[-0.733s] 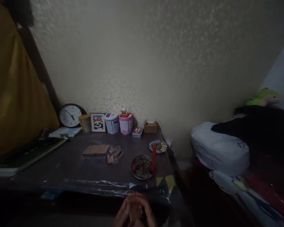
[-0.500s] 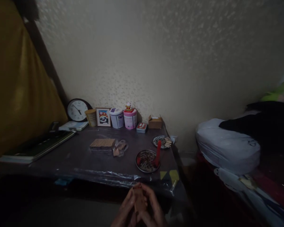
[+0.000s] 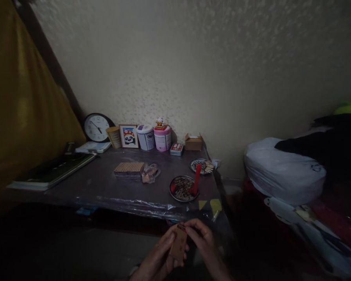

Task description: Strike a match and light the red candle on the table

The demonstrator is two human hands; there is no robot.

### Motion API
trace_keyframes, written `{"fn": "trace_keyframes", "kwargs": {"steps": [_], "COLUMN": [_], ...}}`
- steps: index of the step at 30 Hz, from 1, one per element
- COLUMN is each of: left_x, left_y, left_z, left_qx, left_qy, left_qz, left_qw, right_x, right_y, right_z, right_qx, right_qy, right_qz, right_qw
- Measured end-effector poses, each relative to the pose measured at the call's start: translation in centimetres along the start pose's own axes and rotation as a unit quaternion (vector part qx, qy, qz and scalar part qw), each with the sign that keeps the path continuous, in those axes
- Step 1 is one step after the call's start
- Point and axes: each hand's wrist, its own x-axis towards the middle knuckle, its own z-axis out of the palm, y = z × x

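From where I stand, the small brown box [image 3: 179,245] is off the desk's [image 3: 105,187] near edge, in front of the candle plate [image 3: 181,189] and lower than it. The left hand [image 3: 161,250] grips it, thumb pressed on the face and fingers curled behind. The right hand [image 3: 204,235] has thumb and forefinger pinching at the box's upper end, where something dark and red shows in the opening; it is too dim to tell what lies between the tips.

The candle plate itself carries a red candle [image 3: 197,177], standing slightly tilted on its right side, a red lump at its left and dark specks all over. Behind it, a bit to the right, a second plate [image 3: 194,166] holds pale sticks fanned toward its right rim, with dark bits beside them.

Left of the candle plate, a clear bag [image 3: 150,173] has brownish pieces inside, just beside a ribbed brown block [image 3: 129,170]. Farther behind the plate stand a brown carton [image 3: 193,143] with a flap up, a pink tub [image 3: 162,141] bearing a figurine [image 3: 160,123], and a lidded white tub [image 3: 146,139]; I can't see inside any of those three.
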Motion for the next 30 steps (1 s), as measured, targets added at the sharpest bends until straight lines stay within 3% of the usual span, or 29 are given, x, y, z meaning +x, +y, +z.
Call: {"fn": "trace_keyframes", "kwargs": {"steps": [9,13,17,24,30], "left_x": [-0.1,0.0,0.1,0.3,0.5], "left_y": [-0.1,0.0,0.3,0.3,-0.2], "left_z": [-0.5,-0.5,-0.6,-1.1,-2.3], "left_qx": [-0.025,-0.031,-0.014,0.022,0.103], "left_qy": [-0.016,-0.004,0.016,0.093,0.117], "left_qz": [-0.015,-0.025,-0.03,-0.021,0.0], "left_qw": [0.999,0.999,0.999,0.995,0.988], "right_x": [0.5,0.6,0.2,-0.2,-0.3], "right_y": [0.6,0.8,0.4,0.3,0.4], "right_z": [-0.4,-0.7,-1.0,-1.3,-1.0], "right_qx": [-0.03,-0.11,-0.207,-0.31,-0.33], "right_qy": [0.022,0.009,-0.047,-0.119,-0.122], "right_qz": [0.006,-0.086,-0.183,-0.181,-0.169], "right_qw": [0.999,0.99,0.96,0.926,0.921]}}
